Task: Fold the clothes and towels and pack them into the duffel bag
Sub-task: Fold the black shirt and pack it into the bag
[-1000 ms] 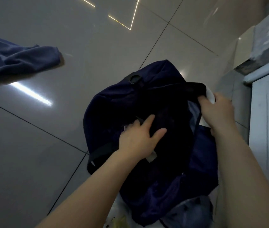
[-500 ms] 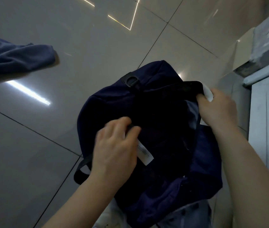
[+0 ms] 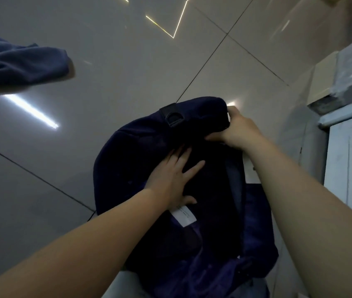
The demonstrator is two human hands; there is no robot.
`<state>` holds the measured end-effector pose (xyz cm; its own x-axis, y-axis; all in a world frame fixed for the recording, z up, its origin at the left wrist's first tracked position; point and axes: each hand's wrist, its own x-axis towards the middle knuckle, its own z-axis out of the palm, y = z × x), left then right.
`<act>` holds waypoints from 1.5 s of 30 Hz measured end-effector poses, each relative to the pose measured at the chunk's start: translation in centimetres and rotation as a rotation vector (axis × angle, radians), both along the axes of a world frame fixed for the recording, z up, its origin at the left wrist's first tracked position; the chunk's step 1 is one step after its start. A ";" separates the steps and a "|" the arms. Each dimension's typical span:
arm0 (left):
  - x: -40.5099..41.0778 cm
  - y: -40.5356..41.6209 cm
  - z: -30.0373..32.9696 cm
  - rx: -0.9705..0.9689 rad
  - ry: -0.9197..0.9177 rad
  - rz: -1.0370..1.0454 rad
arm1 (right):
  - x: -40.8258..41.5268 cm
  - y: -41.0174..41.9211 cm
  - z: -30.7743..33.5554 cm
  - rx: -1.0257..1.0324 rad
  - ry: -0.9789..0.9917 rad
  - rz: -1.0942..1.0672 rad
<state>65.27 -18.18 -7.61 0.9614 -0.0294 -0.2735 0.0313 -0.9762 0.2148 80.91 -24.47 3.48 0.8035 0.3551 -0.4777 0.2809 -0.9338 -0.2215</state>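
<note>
Two hands work the bag (image 3: 127, 168): left hand (image 3: 170, 179) now presses flat inside, right hand (image 3: 239, 132) has slid up, gripping the far rim (packing seems underway). Towel (image 3: 20, 65) waits far left on the floor.

Both forearms are bare to the frame's lower edge, no sleeve showing, and left hand (image 3: 172, 179) and right hand (image 3: 240, 131) are ungloved.
</note>
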 end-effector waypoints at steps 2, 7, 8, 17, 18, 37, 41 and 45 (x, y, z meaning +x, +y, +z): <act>-0.1 -0.2 0.0 -0.060 0.018 0.056 | 1.1 0.4 -1.2 -0.126 -0.045 0.054; 1.3 -0.8 0.4 0.067 0.149 -0.050 | 3.4 2.1 1.0 -0.256 -0.565 0.223; 1.6 -1.1 0.7 0.115 0.177 -0.103 | 3.6 2.4 1.5 -0.290 -0.629 0.283; 4.5 -0.5 1.6 0.080 0.125 -0.083 | 4.4 2.3 1.4 -0.536 -0.601 0.404; 4.9 -0.7 1.5 0.063 0.101 -0.047 | 4.4 2.4 1.2 -0.548 -0.598 0.407; 0.1 -3.2 -0.7 0.023 -0.044 -0.157 | 4.0 2.2 1.4 -0.474 -0.590 0.379; 1.0 -3.4 -0.9 0.022 0.013 -0.078 | 3.6 1.3 1.8 -0.324 -0.507 0.256; 0.6 -3.0 0.3 -0.003 0.046 -0.087 | 1.3 -2.4 2.9 -0.063 -0.494 0.114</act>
<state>65.92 -21.23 -7.32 0.9416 -0.1136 -0.3169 -0.0441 -0.9748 0.2185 82.18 -26.86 6.40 0.8967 0.4364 -0.0735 0.4388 -0.8984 0.0189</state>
